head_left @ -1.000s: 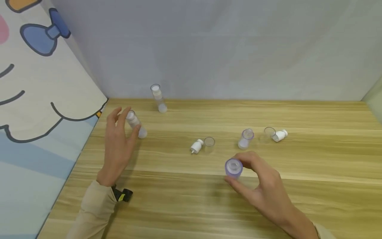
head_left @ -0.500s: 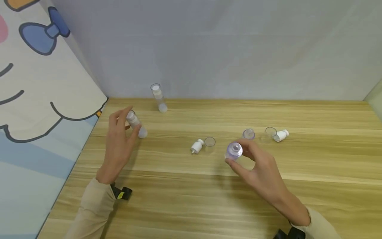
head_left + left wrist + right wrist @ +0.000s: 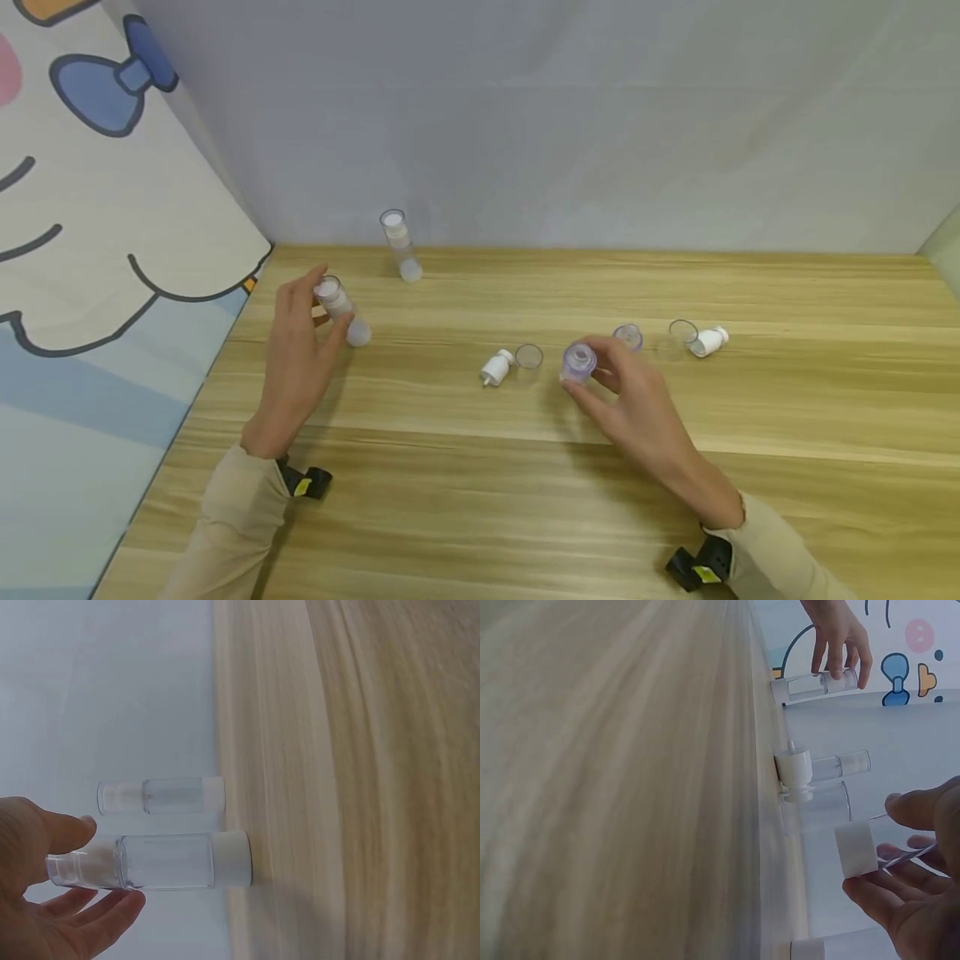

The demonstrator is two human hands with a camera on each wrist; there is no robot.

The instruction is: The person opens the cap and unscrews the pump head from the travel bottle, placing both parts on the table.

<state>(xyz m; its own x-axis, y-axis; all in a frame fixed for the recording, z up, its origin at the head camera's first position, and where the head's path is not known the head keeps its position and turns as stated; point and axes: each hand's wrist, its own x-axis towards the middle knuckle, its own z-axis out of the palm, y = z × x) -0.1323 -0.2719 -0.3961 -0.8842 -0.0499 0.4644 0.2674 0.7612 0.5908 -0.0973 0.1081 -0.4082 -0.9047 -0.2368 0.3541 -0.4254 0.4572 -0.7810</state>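
Left hand: fingers around standing clear-plastic white-based bottle
Right hand: holds purple-rimmed transparent cylindrical bottle above wooden table
White base: seemingly being positioned; next move probably calls for level lowering

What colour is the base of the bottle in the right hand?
White; the base shows best in the right wrist view.
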